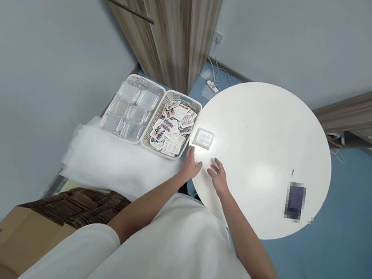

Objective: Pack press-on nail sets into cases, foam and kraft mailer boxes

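Note:
A small clear packet (204, 139) with a white insert lies flat near the left edge of the round white table (268, 122). Just below it is my left hand (190, 164), fingers apart and nothing in them. My right hand (219, 177) hovers over the table to the right, its fingers spread and slightly curled, also holding nothing. Left of the packet stands a white basket (146, 140) heaped with cards (174, 127) that carry rows of press-on nails. Beside that, another white basket (110, 104) contains stacks of clear plastic bags (137, 114).
White translucent sheeting (112, 162) lies below the baskets. An open cardboard box (27, 238) with brown folded pieces is at lower left. A blurred dark object (295, 201) rests on the table's right side. A power strip (212, 87) lies on the floor by the wooden cabinet (174, 30).

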A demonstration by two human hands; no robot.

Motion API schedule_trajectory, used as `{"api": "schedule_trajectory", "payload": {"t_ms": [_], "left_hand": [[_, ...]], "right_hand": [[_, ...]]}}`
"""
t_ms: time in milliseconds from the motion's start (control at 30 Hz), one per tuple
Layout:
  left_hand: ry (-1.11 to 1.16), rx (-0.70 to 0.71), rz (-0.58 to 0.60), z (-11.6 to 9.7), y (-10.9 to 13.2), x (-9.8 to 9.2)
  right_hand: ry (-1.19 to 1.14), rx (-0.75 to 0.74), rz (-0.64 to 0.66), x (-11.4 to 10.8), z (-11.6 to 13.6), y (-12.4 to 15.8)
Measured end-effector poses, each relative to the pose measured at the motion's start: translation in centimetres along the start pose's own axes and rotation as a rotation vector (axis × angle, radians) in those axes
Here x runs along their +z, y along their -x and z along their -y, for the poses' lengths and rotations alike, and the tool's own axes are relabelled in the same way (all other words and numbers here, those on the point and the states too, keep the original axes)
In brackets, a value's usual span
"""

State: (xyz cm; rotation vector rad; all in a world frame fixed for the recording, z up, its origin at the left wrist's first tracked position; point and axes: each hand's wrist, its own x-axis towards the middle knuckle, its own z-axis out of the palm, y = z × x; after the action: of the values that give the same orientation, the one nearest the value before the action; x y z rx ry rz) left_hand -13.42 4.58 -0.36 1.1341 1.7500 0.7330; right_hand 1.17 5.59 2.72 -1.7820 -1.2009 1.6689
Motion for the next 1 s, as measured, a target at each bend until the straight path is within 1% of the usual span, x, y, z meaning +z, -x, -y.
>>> {"api": "schedule_trajectory", "payload": {"t_ms": [200,267,333,400,433,533,633,700,767,867,933,1000], "left_hand": [[0.040,-0.019,-0.041,0.2,2.0,1.1],[0.056,-0.031,-0.007,0.0,2.8,1.5],[0.091,-0.038,0.061,-0.3,3.8,1.8],[0.126,-0.045,0.108,-0.6,5.3,1.9],[0.134,-0.051,0.108,-0.7,6.3,1.9],[0.145,-0.091,0.041,-0.8,9.9,1.6],[0.163,-0.141,-0.088,-0.3,14.4,1.0],[0.151,-0.162,-0.162,0.1,17.7,0.1],[0.114,-0.177,-0.203,0.4,21.0,-1.3],[0.063,-0.218,-0.349,0.9,25.9,-3.6],[0.038,-0.236,-0.445,1.1,28.8,-5.1],[0.020,-0.226,-0.512,1.4,31.3,-6.5]], "right_hand": [[-0.013,0.065,-0.009,-2.0,-1.9,3.1],[-0.015,0.064,0.017,-2.5,-2.4,3.7],[-0.014,0.054,0.060,-2.9,-2.7,4.1],[0.005,0.041,0.111,-3.2,-2.9,4.3],[0.020,0.031,0.143,-3.2,-3.0,4.4],[0.063,0.003,0.280,-3.3,-3.3,4.8],[0.058,0.000,0.419,-3.1,-3.9,5.2],[0.059,0.000,0.500,-2.3,-4.2,5.4],[0.105,-0.016,0.586,-0.9,-3.9,5.7],[0.201,-0.089,0.722,1.9,-2.5,7.0],[0.272,-0.176,0.794,3.7,-1.1,8.5],[0.347,-0.287,0.859,5.2,0.0,9.9]]}}
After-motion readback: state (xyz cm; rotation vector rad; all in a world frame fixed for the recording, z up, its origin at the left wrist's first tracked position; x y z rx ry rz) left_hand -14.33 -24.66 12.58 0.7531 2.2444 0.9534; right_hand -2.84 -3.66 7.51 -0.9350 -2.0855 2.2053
